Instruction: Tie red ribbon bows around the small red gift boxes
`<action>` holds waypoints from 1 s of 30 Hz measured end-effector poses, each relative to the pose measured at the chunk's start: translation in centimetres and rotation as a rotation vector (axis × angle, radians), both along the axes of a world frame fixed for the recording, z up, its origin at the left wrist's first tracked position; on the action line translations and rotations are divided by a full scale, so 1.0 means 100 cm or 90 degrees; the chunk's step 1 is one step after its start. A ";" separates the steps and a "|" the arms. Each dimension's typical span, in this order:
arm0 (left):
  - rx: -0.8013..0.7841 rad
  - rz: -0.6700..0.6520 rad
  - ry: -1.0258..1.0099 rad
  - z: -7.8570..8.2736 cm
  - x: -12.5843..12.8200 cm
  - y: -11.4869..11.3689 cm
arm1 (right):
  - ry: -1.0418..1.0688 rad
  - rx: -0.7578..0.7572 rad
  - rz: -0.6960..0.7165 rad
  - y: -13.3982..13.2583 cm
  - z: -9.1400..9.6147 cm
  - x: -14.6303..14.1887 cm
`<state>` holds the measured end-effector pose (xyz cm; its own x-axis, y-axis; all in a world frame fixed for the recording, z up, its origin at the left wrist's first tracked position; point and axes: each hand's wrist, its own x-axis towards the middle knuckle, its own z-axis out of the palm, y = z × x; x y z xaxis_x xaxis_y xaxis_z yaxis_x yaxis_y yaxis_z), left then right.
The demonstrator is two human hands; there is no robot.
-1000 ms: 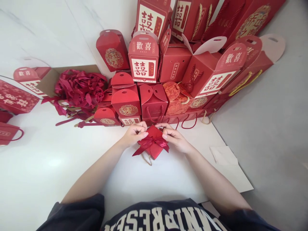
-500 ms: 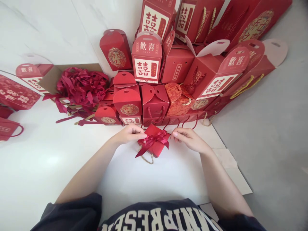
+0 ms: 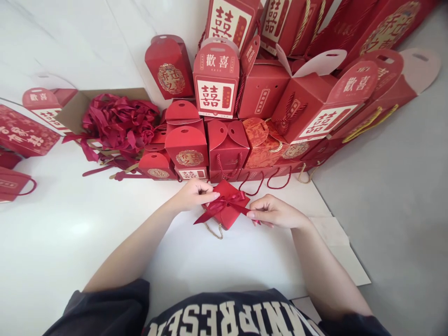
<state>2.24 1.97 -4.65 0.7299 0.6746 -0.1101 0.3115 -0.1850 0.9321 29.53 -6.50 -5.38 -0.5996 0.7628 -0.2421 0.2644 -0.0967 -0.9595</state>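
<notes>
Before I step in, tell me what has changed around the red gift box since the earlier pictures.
The right hand has moved right and slightly down, and now holds the right tail of the satin bow, drawn out sideways; that tail hung loose before. The left hand stays at the bow's left side, and the red gift box remains on the white table.

The small box (image 3: 227, 220) is showing smooth card; on it, satin-like ribbon (image 3: 207, 213) is gleaming, beside it twisted cord (image 3: 220, 234) (rougher-looking) is showing, and around it the bench (image 3: 182, 256) is shining glossily.
</notes>
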 end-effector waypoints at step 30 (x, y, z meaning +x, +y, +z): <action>0.078 0.088 0.131 0.017 0.015 -0.016 | -0.342 0.802 -0.211 -0.044 0.006 -0.096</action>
